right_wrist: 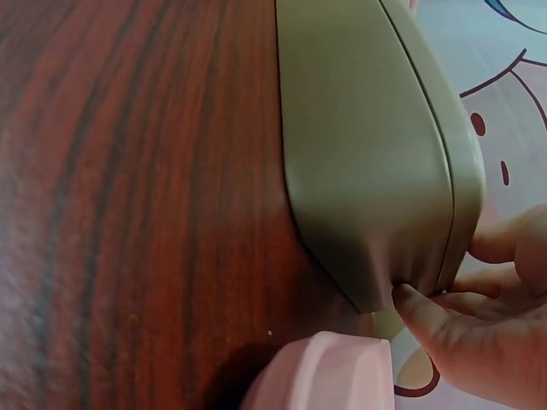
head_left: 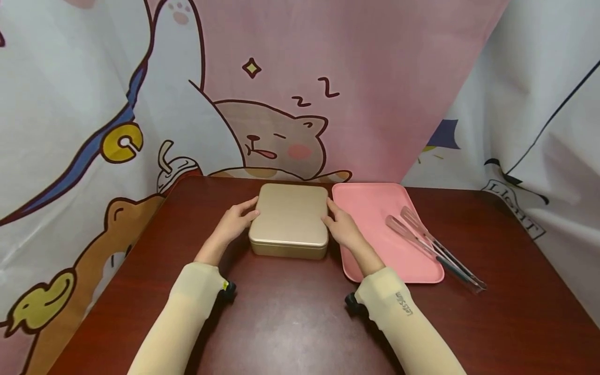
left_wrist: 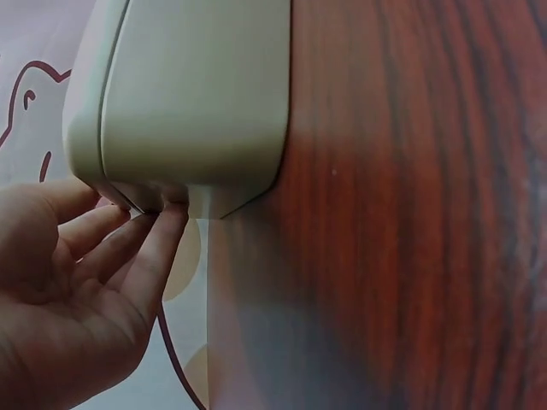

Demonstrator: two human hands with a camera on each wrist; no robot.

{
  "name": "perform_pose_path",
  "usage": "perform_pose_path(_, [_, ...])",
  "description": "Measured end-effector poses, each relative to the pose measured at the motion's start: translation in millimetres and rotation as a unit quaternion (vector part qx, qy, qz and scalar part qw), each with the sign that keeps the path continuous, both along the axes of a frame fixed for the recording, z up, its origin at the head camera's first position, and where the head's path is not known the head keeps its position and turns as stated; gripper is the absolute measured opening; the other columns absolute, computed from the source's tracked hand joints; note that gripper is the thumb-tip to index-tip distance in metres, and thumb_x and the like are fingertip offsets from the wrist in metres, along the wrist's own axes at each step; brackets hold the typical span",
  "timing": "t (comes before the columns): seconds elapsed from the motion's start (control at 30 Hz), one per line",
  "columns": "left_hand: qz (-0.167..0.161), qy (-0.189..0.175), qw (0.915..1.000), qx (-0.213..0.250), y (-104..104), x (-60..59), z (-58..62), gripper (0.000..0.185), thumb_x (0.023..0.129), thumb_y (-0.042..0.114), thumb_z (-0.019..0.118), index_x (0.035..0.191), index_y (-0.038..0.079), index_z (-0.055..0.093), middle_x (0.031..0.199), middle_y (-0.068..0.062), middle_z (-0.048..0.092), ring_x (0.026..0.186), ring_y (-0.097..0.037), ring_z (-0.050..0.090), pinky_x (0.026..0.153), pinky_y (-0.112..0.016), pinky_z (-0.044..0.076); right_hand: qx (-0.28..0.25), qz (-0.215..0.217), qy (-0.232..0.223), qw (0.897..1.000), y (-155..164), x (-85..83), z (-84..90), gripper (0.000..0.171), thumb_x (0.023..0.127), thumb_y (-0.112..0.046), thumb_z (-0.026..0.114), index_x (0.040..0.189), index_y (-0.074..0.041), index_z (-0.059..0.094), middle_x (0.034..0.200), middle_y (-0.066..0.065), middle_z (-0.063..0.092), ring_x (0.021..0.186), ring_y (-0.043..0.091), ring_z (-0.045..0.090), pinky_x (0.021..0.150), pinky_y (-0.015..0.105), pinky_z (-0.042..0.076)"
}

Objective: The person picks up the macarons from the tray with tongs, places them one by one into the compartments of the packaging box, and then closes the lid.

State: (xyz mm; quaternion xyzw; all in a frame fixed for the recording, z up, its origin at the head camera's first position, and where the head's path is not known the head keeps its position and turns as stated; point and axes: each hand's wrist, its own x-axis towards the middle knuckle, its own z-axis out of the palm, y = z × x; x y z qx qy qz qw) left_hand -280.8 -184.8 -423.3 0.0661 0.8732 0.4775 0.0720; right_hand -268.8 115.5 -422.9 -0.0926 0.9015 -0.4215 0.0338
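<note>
A gold lidded box [head_left: 291, 213] with rounded corners sits on the table, its lid on and a seam running around its upper side. My left hand [head_left: 233, 223] holds its left side, the thumb at the lid's edge. In the left wrist view, several bent fingertips [left_wrist: 175, 209] meet the side by the seam. On the opposite side, my right hand [head_left: 346, 229] grips the box, thumb at the top edge. The right wrist view shows a fingertip [right_wrist: 406, 295] against the side just below the seam. The inside of the box is hidden.
A pink tray [head_left: 375, 208] lies right of the box, partly under my right forearm. Tongs [head_left: 451, 266] rest across its right edge, their handle end over the dark wooden table [head_left: 290, 312]. A printed cartoon curtain [head_left: 375, 78] hangs behind the table.
</note>
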Motion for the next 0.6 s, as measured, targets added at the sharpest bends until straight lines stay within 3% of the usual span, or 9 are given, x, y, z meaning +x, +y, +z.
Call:
perform_pose_path(0.27, [0.001,0.002,0.9999,0.015,0.8,-2.8,-1.3,0.053,0.104,0.024,0.053,0.153,0.008,0.040,0.152,-0.021,0.046,0.121,-0.034,0.063,0.100,-0.044,0.053,-0.013,-0.008,-0.009,1.000,3.0,-2.3,0.2,0.062,0.103,-0.017,0.050,0.157,0.000,0.024,0.160,0.023,0.030,0.150,0.039,0.027,0.122,0.052,0.024])
perform_pose_path(0.43, [-0.007,0.021,0.9996,0.016,-3.1,4.1,-5.4,0.054,0.102,0.030,0.056,0.148,0.002,0.046,0.143,-0.025,0.054,0.110,-0.025,0.068,0.092,-0.034,0.056,-0.049,0.004,-0.016,0.999,5.7,2.4,0.1,0.063,0.101,-0.012,0.054,0.155,0.004,0.027,0.157,0.027,0.035,0.143,0.041,0.039,0.117,0.051,0.034])
perform_pose_path(0.6, [-0.006,-0.007,0.9993,0.036,-4.8,10.0,-6.3,0.055,0.101,0.028,0.058,0.150,0.004,0.045,0.148,-0.021,0.051,0.120,-0.027,0.061,0.099,-0.042,0.053,-0.058,0.022,-0.028,0.998,8.6,9.3,0.6,0.065,0.100,-0.011,0.057,0.156,0.003,0.026,0.157,0.027,0.035,0.140,0.042,0.043,0.114,0.050,0.039])
